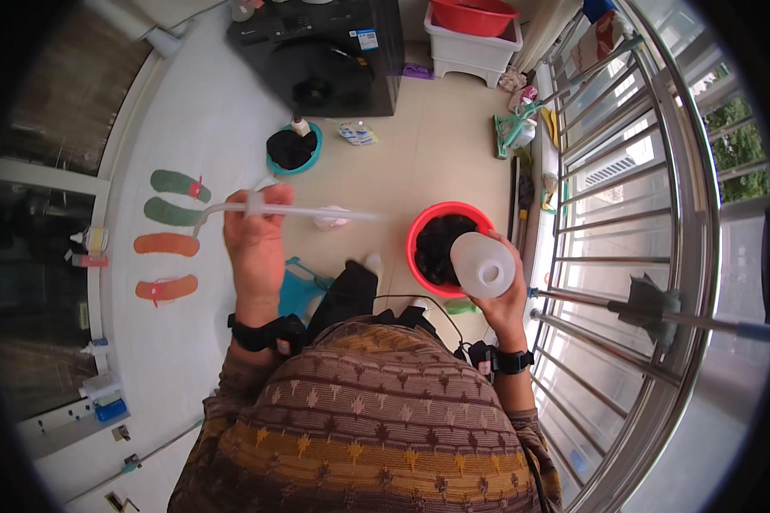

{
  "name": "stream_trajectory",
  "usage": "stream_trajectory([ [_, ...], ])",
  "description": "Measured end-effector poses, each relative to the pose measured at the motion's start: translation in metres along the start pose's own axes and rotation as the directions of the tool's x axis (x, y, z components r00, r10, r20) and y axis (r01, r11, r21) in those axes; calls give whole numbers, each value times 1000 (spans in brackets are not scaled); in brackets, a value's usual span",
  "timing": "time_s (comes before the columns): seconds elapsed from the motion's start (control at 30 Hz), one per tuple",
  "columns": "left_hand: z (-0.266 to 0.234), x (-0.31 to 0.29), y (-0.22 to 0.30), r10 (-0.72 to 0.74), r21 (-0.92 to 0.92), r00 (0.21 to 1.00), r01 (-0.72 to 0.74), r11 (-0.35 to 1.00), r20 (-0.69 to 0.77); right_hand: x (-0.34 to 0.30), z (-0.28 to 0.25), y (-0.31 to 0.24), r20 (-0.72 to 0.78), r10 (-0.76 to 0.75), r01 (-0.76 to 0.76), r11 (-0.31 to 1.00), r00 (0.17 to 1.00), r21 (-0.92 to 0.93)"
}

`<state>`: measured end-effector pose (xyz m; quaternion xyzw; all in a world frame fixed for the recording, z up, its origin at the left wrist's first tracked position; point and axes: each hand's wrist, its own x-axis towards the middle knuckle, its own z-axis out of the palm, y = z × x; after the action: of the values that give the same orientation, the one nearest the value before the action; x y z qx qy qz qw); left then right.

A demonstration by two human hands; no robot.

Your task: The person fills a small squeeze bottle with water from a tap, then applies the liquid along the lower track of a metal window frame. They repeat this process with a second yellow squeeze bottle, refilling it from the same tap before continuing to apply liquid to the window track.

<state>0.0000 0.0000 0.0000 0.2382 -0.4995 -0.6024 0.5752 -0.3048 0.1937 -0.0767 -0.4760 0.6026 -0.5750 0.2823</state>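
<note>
Raised on the left, my left hand [259, 248] pinches a white bottle cap [254, 203] with a bent spout and a long translucent dip tube [325, 210] pointing right; the tube's far end is blurred. My right hand [512, 299] is wrapped round a translucent white squeeze bottle [475, 253], its round open neck facing up. The cap and the bottle are apart. Below and partly behind the bottle, a red basin [412, 256] on the floor holds dark, wet-looking cloth [436, 244].
A teal basin [318, 154] with black cloth stands near a black washing machine [316, 51]. Green and orange insoles [167, 245] are on the white surface at left. Metal railing [633, 231] runs along the right. A teal stool-like thing [298, 289] is by my legs.
</note>
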Motion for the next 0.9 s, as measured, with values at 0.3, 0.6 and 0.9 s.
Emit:
stream_trajectory([
  [0.3,-30,201,-95,-16,50,999,14,999,46,119,14,15,-264,-107,37,966,958,-256],
  [0.6,19,403,-204,-152,-44,961,166,985,231,263,25,35,-552,467,-73,804,691,590],
  [0.9,69,505,-249,-181,-61,940,207,977,288,392,-11,75,-431,533,52,584,728,810],
])
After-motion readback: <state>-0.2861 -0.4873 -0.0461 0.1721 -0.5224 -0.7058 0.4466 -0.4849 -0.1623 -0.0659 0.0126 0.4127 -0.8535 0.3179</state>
